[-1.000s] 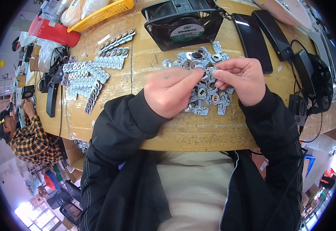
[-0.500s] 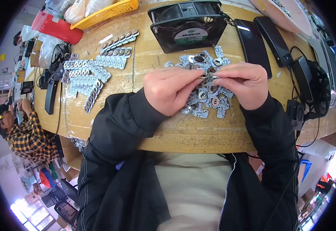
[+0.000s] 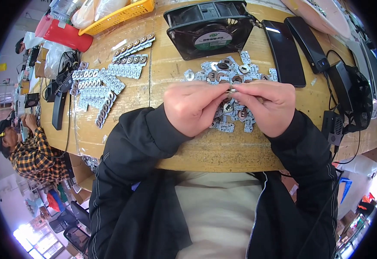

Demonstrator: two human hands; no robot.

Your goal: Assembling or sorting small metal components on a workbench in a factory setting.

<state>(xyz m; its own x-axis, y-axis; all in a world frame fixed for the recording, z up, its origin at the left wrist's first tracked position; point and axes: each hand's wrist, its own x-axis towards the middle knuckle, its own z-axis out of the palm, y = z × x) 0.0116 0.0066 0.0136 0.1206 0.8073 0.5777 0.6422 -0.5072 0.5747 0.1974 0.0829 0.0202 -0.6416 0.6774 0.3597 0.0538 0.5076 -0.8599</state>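
- Small metallic piece (image 3: pixel 231 90), one: I find it pinched between the two hands, above the loose pile, its thin edge toward me. Kind and true long axis I cannot tell; the fingers cover most of it.
- Left hand (image 3: pixel 191 105): at the piece's left, thumb and forefinger narrowed onto it, tips pointing right.
- Right hand (image 3: pixel 269 103): at the piece's right, fingers likewise narrowed onto it, tips pointing left.
- Governing relation: the piece sits in line between the opposed fingertips, which all but meet. I rate neither hand the nearer; both appear to touch it.
- Loose pile of small circuit boards (image 3: pixel 228 108), some with round cells: on the table (image 3: pixel 218 153), beneath and around the fingertips, partly hidden from me.
- Ordered rows of boards (image 3: pixel 94 91): well left of the left hand.
- Black fan (image 3: pixel 213 39): beyond the pile.
- Dark flat slab (image 3: pixel 285 56): beyond the right hand, to its right.
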